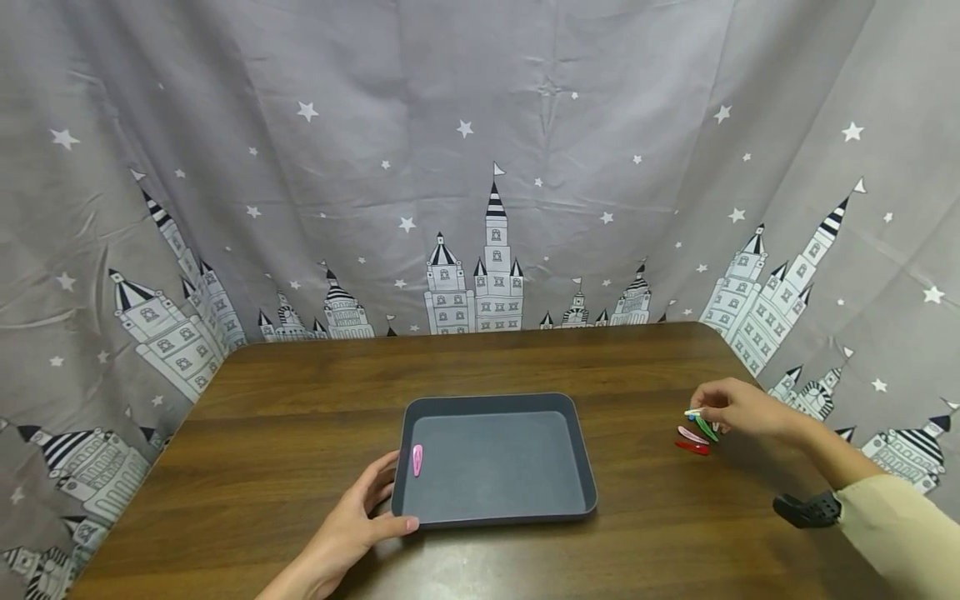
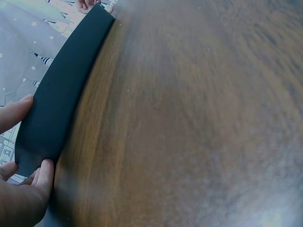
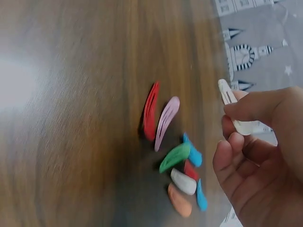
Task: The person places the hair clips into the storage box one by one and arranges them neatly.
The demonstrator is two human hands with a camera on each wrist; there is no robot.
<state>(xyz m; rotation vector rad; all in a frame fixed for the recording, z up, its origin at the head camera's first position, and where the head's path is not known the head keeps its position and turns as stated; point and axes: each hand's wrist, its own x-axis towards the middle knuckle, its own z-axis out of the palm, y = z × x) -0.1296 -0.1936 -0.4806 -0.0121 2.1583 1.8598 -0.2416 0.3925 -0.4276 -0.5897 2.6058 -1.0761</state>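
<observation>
A white snap hair clip (image 3: 227,92) is pinched between thumb and fingers of my right hand (image 3: 260,142), held above a small group of clips on the table's right side. In that group the right wrist view shows a red clip (image 3: 150,111), a pink clip (image 3: 167,122), a green clip (image 3: 175,157), a white clip (image 3: 183,181), an orange clip (image 3: 179,200) and blue ones. My left hand (image 1: 358,515) grips the near left corner of a dark grey tray (image 1: 495,522), thumb on the rim. Inside the tray, near its left wall, lies one pink clip (image 1: 417,460).
The brown wooden table (image 1: 300,400) carries the tray at its middle. Behind it hangs a grey curtain (image 1: 555,150) printed with castles and stars. A black band (image 1: 808,510) circles the right wrist beside a pale sleeve (image 1: 892,525).
</observation>
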